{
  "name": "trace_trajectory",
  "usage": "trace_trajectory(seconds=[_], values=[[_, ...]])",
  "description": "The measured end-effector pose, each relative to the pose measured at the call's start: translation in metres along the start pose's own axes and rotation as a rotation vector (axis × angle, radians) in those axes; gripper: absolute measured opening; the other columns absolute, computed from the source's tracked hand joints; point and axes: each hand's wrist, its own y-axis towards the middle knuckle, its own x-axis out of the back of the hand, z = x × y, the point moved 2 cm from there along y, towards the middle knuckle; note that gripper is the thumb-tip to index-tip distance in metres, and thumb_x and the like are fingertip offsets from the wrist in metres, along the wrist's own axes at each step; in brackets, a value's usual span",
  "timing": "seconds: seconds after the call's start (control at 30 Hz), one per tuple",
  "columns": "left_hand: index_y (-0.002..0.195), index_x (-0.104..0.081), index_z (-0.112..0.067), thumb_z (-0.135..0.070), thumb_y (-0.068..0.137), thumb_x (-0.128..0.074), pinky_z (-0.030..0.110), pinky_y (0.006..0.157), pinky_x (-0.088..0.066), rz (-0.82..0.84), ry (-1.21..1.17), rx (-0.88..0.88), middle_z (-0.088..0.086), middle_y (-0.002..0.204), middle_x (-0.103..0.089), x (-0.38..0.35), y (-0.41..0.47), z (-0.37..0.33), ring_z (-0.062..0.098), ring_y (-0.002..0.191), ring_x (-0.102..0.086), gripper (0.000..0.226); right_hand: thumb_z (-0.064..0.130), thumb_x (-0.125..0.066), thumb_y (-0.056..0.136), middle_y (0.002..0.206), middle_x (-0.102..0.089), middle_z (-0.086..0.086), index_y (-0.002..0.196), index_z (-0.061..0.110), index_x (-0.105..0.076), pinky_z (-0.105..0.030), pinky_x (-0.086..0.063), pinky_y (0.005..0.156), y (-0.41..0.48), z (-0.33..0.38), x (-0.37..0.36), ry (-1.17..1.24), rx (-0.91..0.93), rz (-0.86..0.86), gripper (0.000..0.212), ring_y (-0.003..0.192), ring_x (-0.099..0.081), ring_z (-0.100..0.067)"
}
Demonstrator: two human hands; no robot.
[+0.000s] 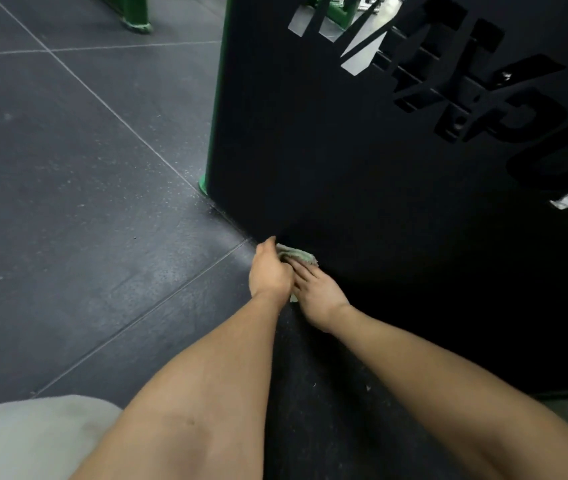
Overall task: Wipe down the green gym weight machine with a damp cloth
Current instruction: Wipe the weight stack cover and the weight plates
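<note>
I see both hands at the black panel point(327, 168) base, 6 o'clock: left hand point(270, 271) grip holding cloth point(298, 255); right hand point(319, 289) fingers flat on it.

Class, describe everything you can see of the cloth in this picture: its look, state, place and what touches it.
The cloth is a small, pale green rag with a soft, towel-like weave, bunched and folded rather than spread flat. It sits low against the black panel of the machine, near the floor. The left hand grips it from the left, fingers curled round it; the right hand lays its fingers on it. A corner peeks out below, between the wrists. Dampness cannot be judged.
</note>
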Motion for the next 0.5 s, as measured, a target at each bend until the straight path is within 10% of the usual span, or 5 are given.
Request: trace_trajectory(seconds=[0.33, 0.5], values=[[0.152, -0.042, -0.015, -0.016, 0.091, -0.056, 0.042, 0.107, -0.044, -0.030, 0.093, -0.131, 0.009, 0.144, -0.047, 0.049, 0.026, -0.042, 0.031, 0.131, -0.052, 0.063, 0.024, -0.035, 0.104, 0.170, -0.016, -0.019, 0.160, 0.002, -0.030, -0.051, -0.005, 0.129, -0.067, -0.158, 0.109, 0.153, -0.487, -0.539, 0.061, 0.159, 0.000, -0.035], [0.150, -0.036, -0.003, -0.017, 0.086, -0.063, 0.049, 0.096, -0.052, -0.179, 0.513, -0.558, 0.016, 0.141, -0.043, 0.100, 0.065, -0.084, 0.036, 0.120, -0.053, 0.070, 0.020, -0.039, 0.097, 0.171, -0.006, -0.021, 0.162, 0.002, -0.022, -0.052, -0.003, 0.128, -0.043, -0.131, 0.098, 0.163, -0.518, -0.570, 0.069, 0.159, 0.006, -0.038]])
